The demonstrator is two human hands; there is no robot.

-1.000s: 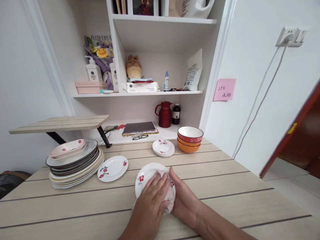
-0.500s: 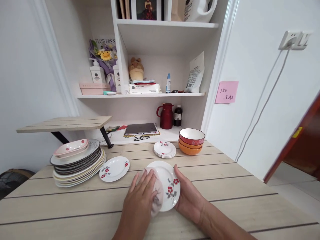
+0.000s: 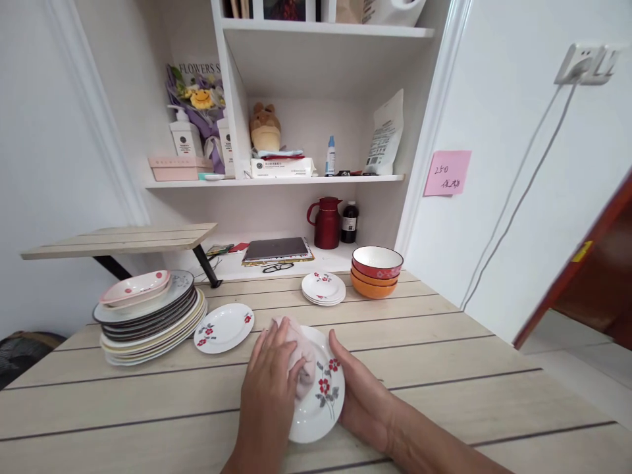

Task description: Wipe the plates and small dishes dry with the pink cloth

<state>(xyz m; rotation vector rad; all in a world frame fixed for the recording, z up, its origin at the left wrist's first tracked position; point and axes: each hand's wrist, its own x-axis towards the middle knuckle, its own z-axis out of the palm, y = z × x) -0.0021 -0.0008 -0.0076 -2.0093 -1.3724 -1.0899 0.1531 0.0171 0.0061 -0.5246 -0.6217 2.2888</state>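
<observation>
White shelving (image 3: 276,182) stands against the wall behind a pale, plank-striped table (image 3: 444,362), and a pink note (image 3: 447,173) is stuck on the wall to the right. Seen from the head camera, a plush toy (image 3: 265,131) and a blue-capped bottle (image 3: 330,158) stand on the middle shelf. Below them, a closed laptop (image 3: 275,248) lies behind a pair of glasses (image 3: 278,268), with a red jug (image 3: 326,225) and a dark bottle (image 3: 349,222) side by side to the right.

At the near middle of the table, both hands are on one white plate (image 3: 322,388) with red flowers and grey leaves. The left hand (image 3: 269,375) grips a bunched pale pink cloth (image 3: 306,359) and lays it against the plate's left part, fingers over the cloth. The right hand (image 3: 365,401) holds the plate by its right rim, thumb raised at the edge.

A matching plate (image 3: 224,329) lies flat to the left, just beside a tall stack of plates (image 3: 148,322) topped by a pink-spotted dish (image 3: 135,288). Farther back sit a low pile of small flowered plates (image 3: 323,288) and, near it, nested bowls (image 3: 375,288), red above orange.
</observation>
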